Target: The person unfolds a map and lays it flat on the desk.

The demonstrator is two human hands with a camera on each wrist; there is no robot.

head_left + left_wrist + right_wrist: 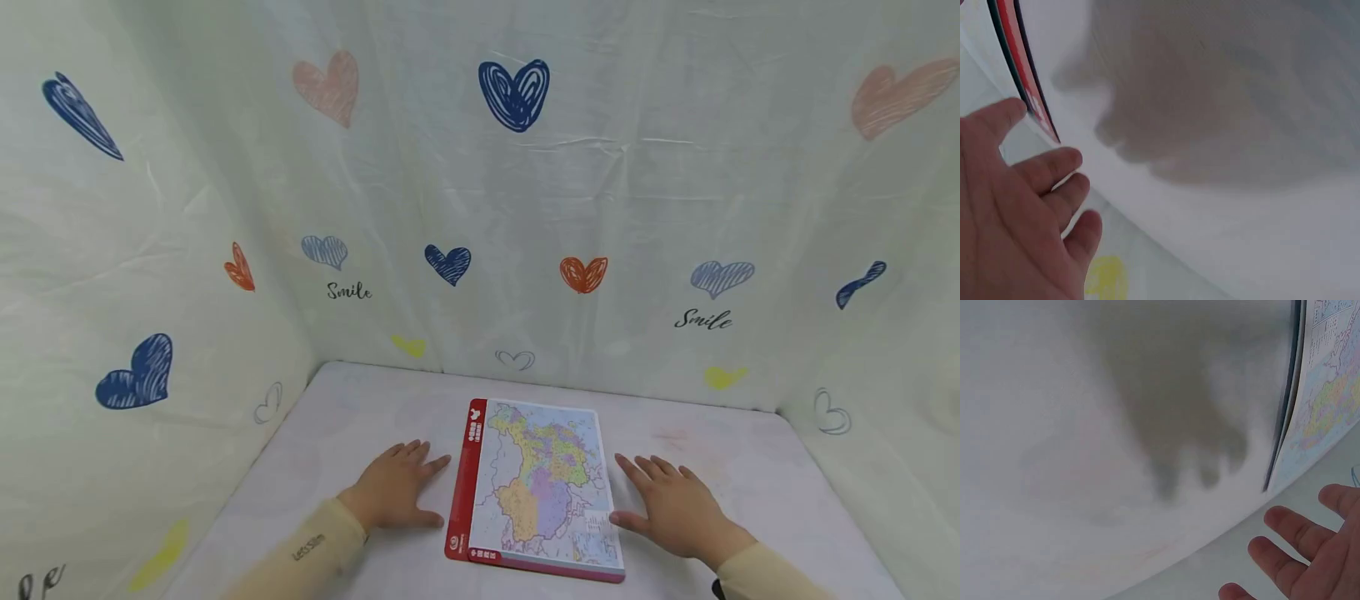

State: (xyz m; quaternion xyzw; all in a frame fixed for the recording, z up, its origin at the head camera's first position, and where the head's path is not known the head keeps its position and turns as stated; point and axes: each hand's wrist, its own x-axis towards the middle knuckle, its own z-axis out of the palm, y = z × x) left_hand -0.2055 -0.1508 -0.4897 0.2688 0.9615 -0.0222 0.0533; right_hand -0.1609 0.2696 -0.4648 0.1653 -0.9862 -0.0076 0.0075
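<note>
A flat rectangular map with pastel regions, a red strip along its left side and a thick pinkish front edge lies at the middle of the table. My left hand is spread beside its left side, apart from it in the head view, with fingers extended and nothing held. On the other side, my right hand has its fingers spread and its thumb near the map's right edge; contact there is unclear. The right wrist view shows layers along the edge of the map, above the fingertips.
A white table carries the map. White curtains printed with hearts and "Smile" lettering enclose its back and both sides. Shadows of the hands fall on the tabletop in both wrist views.
</note>
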